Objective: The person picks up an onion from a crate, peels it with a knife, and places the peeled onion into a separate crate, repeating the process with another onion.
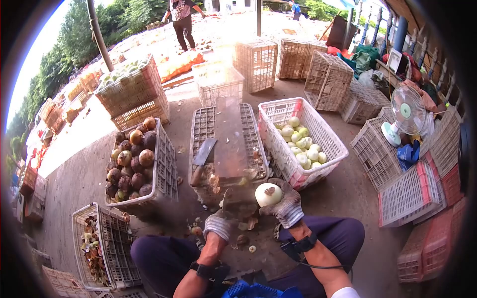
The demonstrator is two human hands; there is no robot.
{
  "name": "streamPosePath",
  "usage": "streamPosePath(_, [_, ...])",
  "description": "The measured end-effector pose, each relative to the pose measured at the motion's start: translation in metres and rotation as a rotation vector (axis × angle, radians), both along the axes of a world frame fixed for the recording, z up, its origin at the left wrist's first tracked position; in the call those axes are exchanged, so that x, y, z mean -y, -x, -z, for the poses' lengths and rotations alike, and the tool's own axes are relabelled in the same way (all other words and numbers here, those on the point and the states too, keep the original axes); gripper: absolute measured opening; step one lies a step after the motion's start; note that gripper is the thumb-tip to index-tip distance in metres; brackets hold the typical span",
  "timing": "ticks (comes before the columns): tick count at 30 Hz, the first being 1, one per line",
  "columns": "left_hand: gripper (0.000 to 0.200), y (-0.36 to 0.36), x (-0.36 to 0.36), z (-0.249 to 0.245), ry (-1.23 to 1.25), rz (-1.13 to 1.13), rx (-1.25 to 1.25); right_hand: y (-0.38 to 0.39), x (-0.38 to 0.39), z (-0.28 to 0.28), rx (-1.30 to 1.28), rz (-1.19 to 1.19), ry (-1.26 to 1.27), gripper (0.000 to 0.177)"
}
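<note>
My right hand (285, 203), in a knitted glove, holds a large pale peeled onion (269, 194) that has a brown patch on its top. My left hand (218, 226), also gloved, is closed around a knife; its broad dark blade (239, 202) points toward the onion and is a little blurred. The handle is hidden in the fist. In front of both hands a wooden board (230, 134) lies across an upturned crate (202, 124). A second knife (204, 151) with a broad grey blade rests beside the board on that crate.
On the left is a crate (158, 184) of brown unpeeled onions; on the right, a crate (328, 156) of peeled ones. A tipped crate (117, 243) holds skins. A fan (406, 111) stands on crates at right. A person (183, 22) is in the background.
</note>
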State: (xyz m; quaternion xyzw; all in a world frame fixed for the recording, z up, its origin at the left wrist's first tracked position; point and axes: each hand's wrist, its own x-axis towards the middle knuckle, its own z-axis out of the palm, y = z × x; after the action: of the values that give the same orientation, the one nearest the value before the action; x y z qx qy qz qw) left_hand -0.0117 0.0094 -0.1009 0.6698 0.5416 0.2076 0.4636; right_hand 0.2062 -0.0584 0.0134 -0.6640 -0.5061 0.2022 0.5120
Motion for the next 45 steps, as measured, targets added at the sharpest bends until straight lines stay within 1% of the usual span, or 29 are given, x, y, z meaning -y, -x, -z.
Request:
streamPosePath(2, [0.024,-0.004,0.009,-0.033,-0.197,0.048,-0.118,-0.001,-0.001,0.003,0.02,0.009,-0.002,0.082])
streamPosePath(3, [0.023,-0.006,0.014,-0.05,-0.297,0.063,-0.181,0.0,-0.001,0.003,0.103,0.012,0.03,0.082])
streamPosePath(4, [0.021,-0.011,0.024,-0.092,-0.403,0.135,-0.236,0.001,-0.002,0.003,0.186,0.012,0.063,0.082])
streamPosePath(5, [0.02,-0.014,0.03,-0.112,-0.507,0.205,-0.291,0.002,-0.003,0.002,0.269,0.009,0.097,0.082])
streamPosePath(6, [0.014,-0.015,0.032,-0.111,-0.603,0.253,-0.347,0.003,-0.004,0.001,0.348,-0.008,0.134,0.08])
streamPosePath(9, [0.019,-0.016,0.034,-0.1,-0.645,0.3,-0.389,0.005,-0.002,-0.006,0.309,-0.098,0.202,0.075])
streamPosePath(10, [0.021,-0.016,0.032,-0.096,-0.656,0.335,-0.432,0.007,-0.003,-0.006,0.358,-0.107,0.216,0.074])
streamPosePath(12, [0.022,-0.019,0.033,-0.095,-0.637,0.343,-0.457,0.012,-0.005,-0.006,0.457,-0.124,0.242,0.07])
streamPosePath(15, [0.023,-0.022,0.029,-0.092,-0.604,0.368,-0.538,0.017,0.003,-0.016,0.344,-0.14,0.154,0.035])
streamPosePath(16, [0.023,-0.023,0.027,-0.09,-0.591,0.377,-0.573,0.018,0.003,-0.02,0.36,-0.153,0.211,0.036])
streamPosePath(18, [0.023,-0.029,0.021,-0.087,-0.466,0.339,-0.681,0.02,0.002,-0.027,0.394,-0.178,0.321,0.038])
streamPosePath(20, [0.023,-0.029,0.016,-0.091,-0.351,0.241,-0.756,0.018,0.002,-0.011,0.352,-0.132,0.291,0.058])
streamPosePath(21, [0.022,-0.027,0.002,-0.082,-0.166,0.207,-0.831,0.018,0.003,-0.004,0.332,-0.11,0.276,0.07])
streamPosePath(23, [0.023,-0.011,-0.015,-0.046,-0.104,0.123,-0.773,0.017,0.004,-0.001,0.339,-0.106,0.208,0.072])
streamPosePath(24, [0.023,-0.017,-0.005,-0.083,-0.151,0.134,-0.789,0.015,0.002,-0.001,0.34,-0.099,0.171,0.072])
streamPosePath(27, [0.022,-0.021,0.016,-0.099,-0.483,0.175,-0.612,0.015,-0.001,0.0,0.453,-0.091,0.156,0.072])
streamPosePath(28, [0.02,-0.025,0.023,-0.104,-0.538,0.25,-0.646,0.015,-0.001,-0.004,0.442,-0.123,0.204,0.061])
streamPosePath(29, [0.021,-0.029,0.025,-0.105,-0.492,0.322,-0.653,0.016,0.0,-0.011,0.433,-0.162,0.255,0.051])
streamPosePath(30, [0.024,-0.031,0.029,-0.097,-0.54,0.322,-0.629,0.018,0.002,-0.015,0.424,-0.207,0.307,0.043])
streamPosePath(31, [0.026,-0.032,0.032,-0.092,-0.589,0.322,-0.607,0.021,0.002,-0.014,0.448,-0.212,0.308,0.044])
streamPosePath(33, [0.026,-0.036,0.033,-0.096,-0.481,0.293,-0.653,0.023,0.003,-0.013,0.493,-0.208,0.304,0.047])
streamPosePath(34, [0.027,-0.038,0.032,-0.1,-0.429,0.285,-0.674,0.024,0.004,-0.012,0.486,-0.192,0.281,0.056])
streamPosePath(36, [0.026,-0.036,0.02,-0.101,-0.178,0.314,-0.738,0.024,0.007,-0.01,0.473,-0.16,0.235,0.075])
streamPosePath(37, [0.026,-0.032,0.013,-0.098,-0.05,0.323,-0.766,0.024,0.008,-0.008,0.46,-0.143,0.237,0.071])
streamPosePath(38, [0.027,-0.028,0.0,-0.062,0.041,0.301,-0.824,0.022,0.008,-0.005,0.449,-0.128,0.236,0.067])
streamPosePath(39, [0.028,-0.025,0.0,-0.067,0.0,0.272,-0.801,0.021,0.005,-0.004,0.441,-0.114,0.23,0.063])
streamPosePath(41, [0.028,-0.022,0.003,-0.08,-0.089,0.226,-0.759,0.018,0.001,0.001,0.433,-0.084,0.237,0.065])
streamPosePath(42, [0.025,-0.027,0.002,-0.105,-0.036,0.253,-0.786,0.018,0.0,0.006,0.423,-0.061,0.245,0.065])
streamPosePath(45, [0.023,-0.027,0.005,-0.115,-0.047,0.263,-0.764,0.011,-0.002,0.018,0.377,-0.05,0.254,0.068])
